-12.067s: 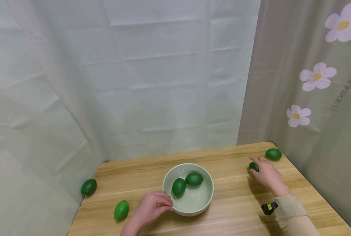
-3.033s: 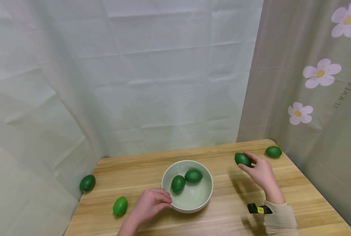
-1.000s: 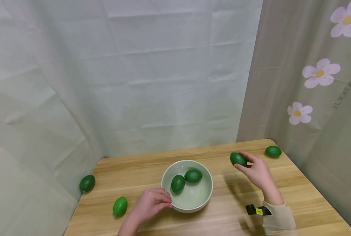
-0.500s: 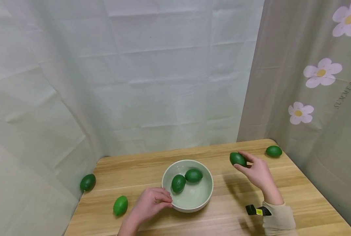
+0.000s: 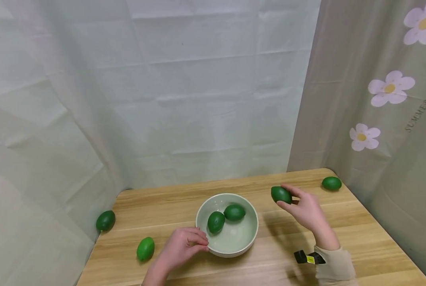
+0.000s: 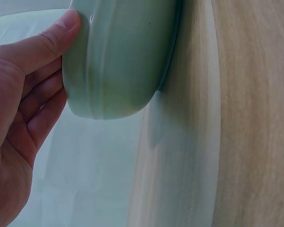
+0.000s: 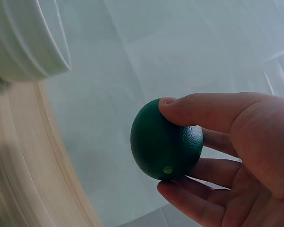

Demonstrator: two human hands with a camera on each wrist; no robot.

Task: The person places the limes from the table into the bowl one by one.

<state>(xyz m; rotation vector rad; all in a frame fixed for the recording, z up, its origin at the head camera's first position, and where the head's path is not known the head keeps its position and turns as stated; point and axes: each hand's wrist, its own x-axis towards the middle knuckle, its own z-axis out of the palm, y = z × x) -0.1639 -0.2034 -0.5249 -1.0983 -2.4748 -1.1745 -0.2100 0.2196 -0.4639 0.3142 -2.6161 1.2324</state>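
Observation:
In the head view a pale green bowl [image 5: 234, 242] stands mid-table with two dark green limes inside, one lime [image 5: 216, 222] to the left and one lime [image 5: 235, 213] to the right. My left hand [image 5: 184, 244] pinches the bowl's near left rim; the left wrist view shows the thumb against the bowl's wall [image 6: 123, 61]. My right hand [image 5: 307, 208] holds another dark green lime [image 5: 280, 194] above the table, right of the bowl. The right wrist view has this lime [image 7: 156, 142] between thumb and fingers, its pale stem spot showing.
A dark lime [image 5: 332, 183] lies at the far right corner of the wooden table [image 5: 155, 202]. On the left are a brighter green lime [image 5: 146, 249] and a dark lime [image 5: 106, 221] at the table's edge. Curtains [image 5: 213, 99] hang behind and on both sides.
My right hand first reached down to a lime at the right, then lifted it and carried it slowly left toward the bowl. My left hand stays on the rim.

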